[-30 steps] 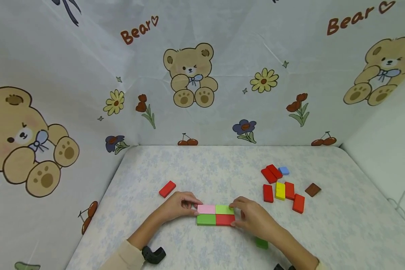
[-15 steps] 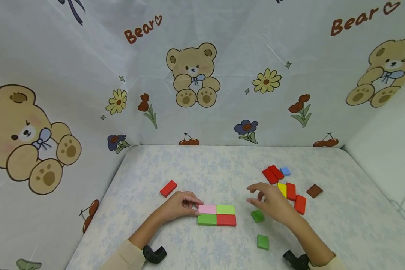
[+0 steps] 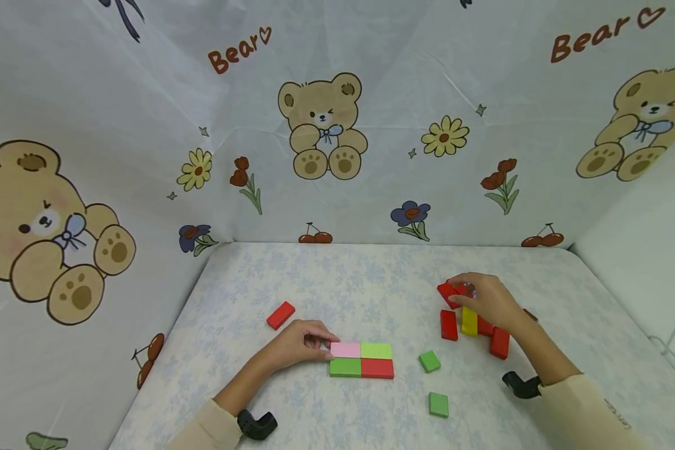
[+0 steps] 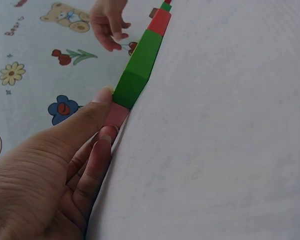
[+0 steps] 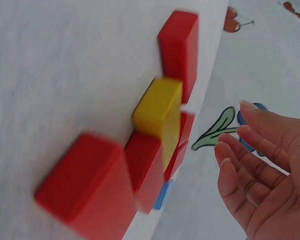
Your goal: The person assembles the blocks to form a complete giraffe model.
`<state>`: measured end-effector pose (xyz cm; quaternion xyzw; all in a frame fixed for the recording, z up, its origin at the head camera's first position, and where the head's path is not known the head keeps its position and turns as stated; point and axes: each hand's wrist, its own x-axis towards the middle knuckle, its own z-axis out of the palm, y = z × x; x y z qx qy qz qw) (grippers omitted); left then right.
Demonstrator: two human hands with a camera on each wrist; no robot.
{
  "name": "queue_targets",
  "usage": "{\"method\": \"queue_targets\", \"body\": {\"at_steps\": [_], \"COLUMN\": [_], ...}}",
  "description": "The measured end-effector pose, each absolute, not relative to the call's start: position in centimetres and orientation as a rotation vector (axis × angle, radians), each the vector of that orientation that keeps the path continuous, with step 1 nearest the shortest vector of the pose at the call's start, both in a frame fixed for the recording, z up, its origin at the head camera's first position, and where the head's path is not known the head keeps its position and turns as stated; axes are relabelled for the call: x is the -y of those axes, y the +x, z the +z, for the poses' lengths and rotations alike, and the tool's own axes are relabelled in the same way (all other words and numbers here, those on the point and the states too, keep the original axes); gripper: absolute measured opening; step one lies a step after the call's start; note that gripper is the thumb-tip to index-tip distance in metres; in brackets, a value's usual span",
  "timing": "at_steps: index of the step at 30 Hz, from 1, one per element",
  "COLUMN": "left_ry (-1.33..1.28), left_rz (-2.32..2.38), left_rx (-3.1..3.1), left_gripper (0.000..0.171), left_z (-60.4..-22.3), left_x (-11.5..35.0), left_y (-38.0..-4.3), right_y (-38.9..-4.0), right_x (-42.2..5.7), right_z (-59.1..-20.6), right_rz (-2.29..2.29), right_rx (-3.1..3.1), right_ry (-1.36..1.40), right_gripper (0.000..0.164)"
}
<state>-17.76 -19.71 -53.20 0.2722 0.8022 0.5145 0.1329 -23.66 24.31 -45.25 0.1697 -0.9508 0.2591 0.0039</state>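
Note:
Pink (image 3: pixel 345 350), light green (image 3: pixel 376 351), green (image 3: pixel 345 367) and red (image 3: pixel 377 369) blocks lie flat in two tight rows, forming a rectangle. My left hand (image 3: pixel 299 342) pinches the left end of the pink block, the thumb tip against the corner beside the green one; the left wrist view shows this close up. My right hand (image 3: pixel 486 300) is above the back-right group, its thumb and fingers apart over a pair of red blocks (image 3: pixel 449 294). In the right wrist view nothing is between the fingers. The hand mostly hides a blue block (image 5: pixel 163 195).
Beside the pair lie a yellow block (image 3: pixel 469 321) and more red blocks (image 3: pixel 449 325), with a brown block (image 3: pixel 531 314) partly behind the right wrist. Two small green blocks (image 3: pixel 430 361) sit right of the rectangle. One red block (image 3: pixel 280 315) lies behind the left hand.
My right hand has let go of the right end of the rectangle and moved right and back to the red pair, uncovering two small green blocks. My left hand has stayed put.

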Motion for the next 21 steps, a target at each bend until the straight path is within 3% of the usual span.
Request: {"method": "queue_targets", "body": {"at_steps": [21], "left_ry": [0.816], "left_rz": [1.493], "left_rx": [-2.335], "left_gripper": [0.029], "left_z": [-53.2], "left_x": [19.8], "left_y": [-17.7], "right_y": [-28.1], "right_x": [-25.9], "right_z": [-45.8], "right_rz": [0.483], "right_rx": [3.251], "right_ry": [0.728], "right_gripper": [0.057]}}
